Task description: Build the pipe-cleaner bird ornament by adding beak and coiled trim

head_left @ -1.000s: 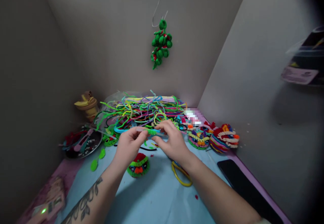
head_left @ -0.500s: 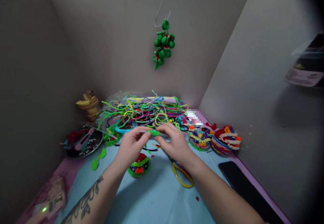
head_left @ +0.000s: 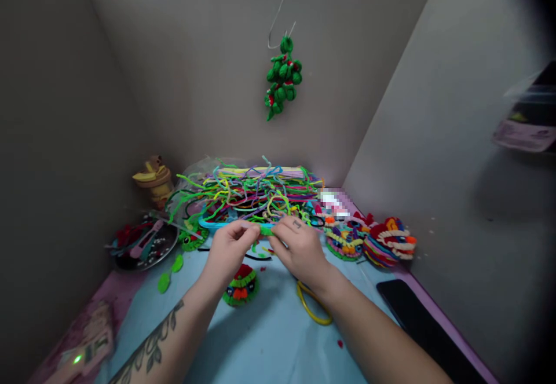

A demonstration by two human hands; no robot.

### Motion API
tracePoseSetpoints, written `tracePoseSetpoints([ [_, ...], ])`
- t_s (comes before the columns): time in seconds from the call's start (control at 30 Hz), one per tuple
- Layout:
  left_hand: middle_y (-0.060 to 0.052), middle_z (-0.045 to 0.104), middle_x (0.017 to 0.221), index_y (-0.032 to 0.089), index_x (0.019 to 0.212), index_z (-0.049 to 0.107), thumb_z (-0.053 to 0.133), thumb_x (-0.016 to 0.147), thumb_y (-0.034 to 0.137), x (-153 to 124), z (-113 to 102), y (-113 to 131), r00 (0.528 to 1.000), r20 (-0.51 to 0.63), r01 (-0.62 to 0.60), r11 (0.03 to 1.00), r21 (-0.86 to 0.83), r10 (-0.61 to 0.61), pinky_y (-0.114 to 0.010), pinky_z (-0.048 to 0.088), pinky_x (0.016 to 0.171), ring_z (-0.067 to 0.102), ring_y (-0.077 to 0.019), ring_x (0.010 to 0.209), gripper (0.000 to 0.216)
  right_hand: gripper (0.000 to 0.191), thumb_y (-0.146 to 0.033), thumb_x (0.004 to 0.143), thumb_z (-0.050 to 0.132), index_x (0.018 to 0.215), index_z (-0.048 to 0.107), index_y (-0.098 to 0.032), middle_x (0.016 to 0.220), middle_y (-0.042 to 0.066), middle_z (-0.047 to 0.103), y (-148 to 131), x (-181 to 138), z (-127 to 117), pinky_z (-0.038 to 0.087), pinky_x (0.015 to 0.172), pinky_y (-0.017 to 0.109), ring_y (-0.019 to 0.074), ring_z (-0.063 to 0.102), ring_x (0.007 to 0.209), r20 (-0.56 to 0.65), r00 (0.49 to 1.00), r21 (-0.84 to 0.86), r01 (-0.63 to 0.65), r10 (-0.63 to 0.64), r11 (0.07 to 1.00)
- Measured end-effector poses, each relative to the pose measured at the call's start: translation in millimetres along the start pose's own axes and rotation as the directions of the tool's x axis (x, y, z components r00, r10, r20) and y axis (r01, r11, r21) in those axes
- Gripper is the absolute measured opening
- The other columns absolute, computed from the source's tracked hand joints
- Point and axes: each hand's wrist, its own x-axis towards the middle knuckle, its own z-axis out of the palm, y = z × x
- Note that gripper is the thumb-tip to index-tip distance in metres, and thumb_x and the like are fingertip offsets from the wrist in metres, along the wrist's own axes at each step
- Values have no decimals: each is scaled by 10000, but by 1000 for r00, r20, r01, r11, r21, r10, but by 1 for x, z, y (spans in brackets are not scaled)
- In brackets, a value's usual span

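Note:
Between my two hands is a short piece of bright green fuzzy pipe cleaner (head_left: 266,231), mostly covered by fingers. My left hand (head_left: 233,249) pinches its left end between thumb and fingers. My right hand (head_left: 300,249) has its fingers closed on the other end. Below the hands sits a round green and red pipe-cleaner figure (head_left: 241,286) with dark eyes and an orange middle. Scissors with a yellow handle (head_left: 313,307) lie partly hidden under my right wrist.
A heap of coloured pipe cleaners (head_left: 260,190) fills a blue tray at the back. To the left are a metal bowl (head_left: 150,256) and green leaf-shaped pieces (head_left: 164,282). Finished figures (head_left: 386,242) and a dark phone-like slab (head_left: 417,314) lie right. Green ornaments (head_left: 282,77) hang above.
My right hand has turned and its fingers now cover more of the green pipe cleaner. A pale rod seen through the coil earlier is no longer visible. The view has shifted slightly.

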Motion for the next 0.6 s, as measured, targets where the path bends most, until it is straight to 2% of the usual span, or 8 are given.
tracePoseSetpoints([
  [0.1, -14, 641, 677, 140, 710, 659, 638, 756, 338, 2, -2, 1, 1000, 27, 2, 999, -47, 0, -240, 435, 641, 555, -134, 655, 204, 54, -201, 847, 561, 872, 606, -182, 839, 52, 627, 0, 1, 0, 449, 680, 273, 178, 586, 781, 43, 993, 154, -116, 111, 981],
  [0.2, -27, 654, 747, 141, 805, 672, 648, 760, 350, 2, -6, 3, 999, 43, -12, 998, -59, 15, -247, 446, 667, 575, -147, 710, 215, 187, -212, 823, 594, 1009, 595, -186, 885, 39, 652, 0, 4, -4, 454, 646, 252, 160, 596, 754, 123, 974, 295, -219, 190, 930],
  [0.27, -19, 641, 738, 148, 882, 676, 650, 764, 352, 2, -8, 3, 998, 55, -15, 998, -56, 18, -238, 442, 642, 567, -139, 693, 237, 125, -192, 855, 535, 949, 617, -185, 813, 25, 650, 0, 6, -7, 441, 644, 250, 153, 592, 724, 135, 970, 322, -237, 204, 916],
  [0.4, 4, 625, 732, 178, 1033, 636, 689, 734, 339, 2, -9, 1, 996, 85, -3, 995, -99, 11, -222, 442, 596, 557, -126, 664, 344, 142, -170, 867, 497, 810, 626, -180, 715, 9, 621, 0, 9, -11, 408, 611, 239, 142, 575, 676, 110, 965, 331, -260, 237, 907],
  [0.6, -4, 630, 658, 143, 859, 651, 690, 708, 327, 3, -9, 2, 994, 41, 101, 993, -61, -99, -235, 446, 564, 556, -122, 591, 242, 136, -174, 862, 504, 760, 595, -181, 704, 8, 605, 1, 7, -9, 399, 597, 241, 143, 563, 662, 19, 960, 301, -272, 280, 914],
])
